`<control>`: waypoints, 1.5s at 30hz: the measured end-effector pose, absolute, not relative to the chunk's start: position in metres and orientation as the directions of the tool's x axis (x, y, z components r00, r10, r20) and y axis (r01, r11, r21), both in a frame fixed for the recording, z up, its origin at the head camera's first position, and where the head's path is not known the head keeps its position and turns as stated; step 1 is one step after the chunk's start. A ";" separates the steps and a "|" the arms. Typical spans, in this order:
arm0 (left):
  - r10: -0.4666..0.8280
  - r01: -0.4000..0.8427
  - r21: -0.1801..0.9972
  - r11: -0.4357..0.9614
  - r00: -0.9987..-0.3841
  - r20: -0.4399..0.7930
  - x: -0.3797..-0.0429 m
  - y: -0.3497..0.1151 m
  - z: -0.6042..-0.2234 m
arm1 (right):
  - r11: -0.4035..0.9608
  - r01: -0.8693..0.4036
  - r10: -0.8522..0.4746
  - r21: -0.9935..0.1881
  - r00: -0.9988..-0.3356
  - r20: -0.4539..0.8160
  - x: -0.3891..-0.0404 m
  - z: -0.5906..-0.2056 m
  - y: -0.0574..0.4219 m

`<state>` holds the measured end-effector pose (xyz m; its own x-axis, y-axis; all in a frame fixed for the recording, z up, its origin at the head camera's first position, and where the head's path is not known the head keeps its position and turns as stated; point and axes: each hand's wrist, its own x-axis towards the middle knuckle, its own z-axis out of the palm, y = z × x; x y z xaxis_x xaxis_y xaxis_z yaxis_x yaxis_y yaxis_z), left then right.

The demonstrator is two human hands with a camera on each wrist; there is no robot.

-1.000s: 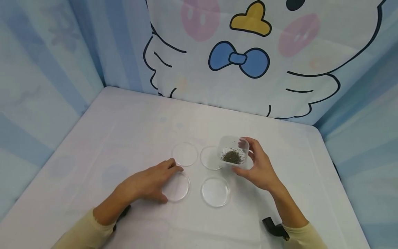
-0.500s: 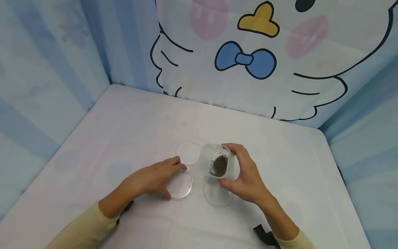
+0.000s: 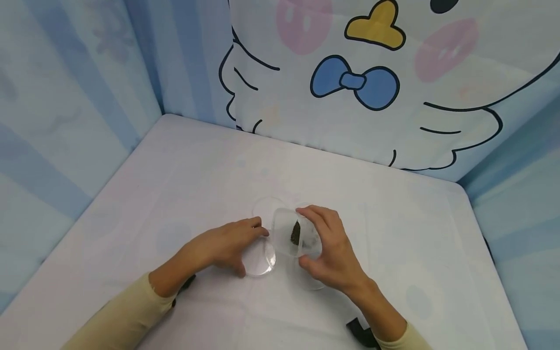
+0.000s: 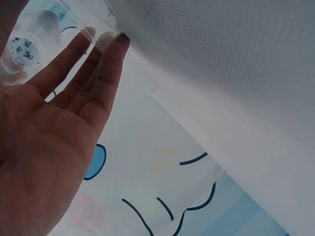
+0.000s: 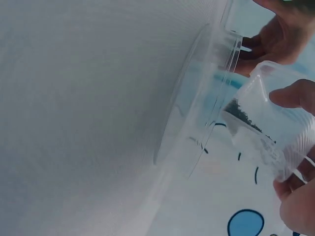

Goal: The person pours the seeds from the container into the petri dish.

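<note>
My right hand (image 3: 330, 250) grips a clear square plastic container (image 3: 283, 228) by its sides, thumb on the near side and fingers on the far side. The container tips to the left above the dishes. Dark fine granules (image 3: 295, 234) lie heaped against its lower wall, also seen through the plastic in the right wrist view. My left hand (image 3: 225, 245) holds the near-left petri dish (image 3: 260, 265) by its rim, between thumb and fingers. In the left wrist view the long fingers (image 4: 106, 73) are nearly straight, their tips at the dish's edge.
Another petri dish (image 3: 268, 198) lies behind, at the far left. The near-right dish (image 3: 316, 287) is partly covered by my right hand, and the far-right one is mostly hidden. A white cloth covers the table (image 3: 210, 165); a printed curtain (image 3: 350, 131) hangs behind it.
My right hand has carried the container left and nearer to me, tipping it more steeply. The granules have slid together toward one wall. My left hand stays at its dish; the view shifts slightly.
</note>
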<state>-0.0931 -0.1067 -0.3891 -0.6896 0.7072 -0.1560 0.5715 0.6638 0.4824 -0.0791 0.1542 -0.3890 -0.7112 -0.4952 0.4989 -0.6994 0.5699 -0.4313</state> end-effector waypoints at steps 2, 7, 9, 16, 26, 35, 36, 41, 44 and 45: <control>0.703 0.568 0.477 0.671 -0.691 -0.167 -0.094 -0.106 -0.389 | 0.554 -0.737 -0.510 -0.386 -0.668 0.542 -0.080 -0.389 0.150; 0.697 0.565 0.465 0.682 -0.693 -0.181 -0.095 -0.105 -0.388 | 0.543 -0.781 -0.537 -0.309 -0.605 0.587 -0.078 -0.384 0.141; 0.696 0.562 0.466 0.683 -0.694 -0.183 -0.096 -0.104 -0.387 | 0.551 -0.783 -0.539 -0.290 -0.599 0.593 -0.076 -0.382 0.139; 0.705 0.570 0.468 0.675 -0.685 -0.182 -0.098 -0.104 -0.387 | 0.558 -0.794 -0.533 -0.241 -0.566 0.629 -0.073 -0.378 0.134; 0.713 0.584 0.460 0.669 -0.680 -0.172 -0.100 -0.102 -0.388 | 0.547 -0.814 -0.535 -0.193 -0.518 0.667 -0.072 -0.376 0.132; 0.713 0.580 0.481 0.657 -0.686 -0.147 -0.100 -0.102 -0.388 | 0.540 -0.833 -0.562 -0.122 -0.464 0.684 -0.071 -0.377 0.131; 0.714 0.582 0.483 0.655 -0.686 -0.142 -0.100 -0.102 -0.388 | 0.539 -0.835 -0.566 -0.114 -0.459 0.685 -0.071 -0.377 0.131; 0.711 0.583 0.480 0.656 -0.691 -0.131 -0.099 -0.103 -0.387 | 0.529 -0.846 -0.578 -0.071 -0.420 0.699 -0.070 -0.377 0.130; 0.709 0.587 0.472 0.658 -0.695 -0.123 -0.098 -0.103 -0.387 | 0.528 -0.848 -0.586 -0.047 -0.404 0.702 -0.070 -0.378 0.129; 0.707 0.588 0.468 0.659 -0.697 -0.120 -0.098 -0.103 -0.388 | 0.528 -0.848 -0.588 -0.040 -0.399 0.704 -0.070 -0.378 0.128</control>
<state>-0.0983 -0.1032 -0.3880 -0.6969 0.7071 -0.1200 0.5883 0.6593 0.4682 -0.0698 0.1283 -0.3776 -0.3991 -0.5878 0.7037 -0.8482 0.5282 -0.0398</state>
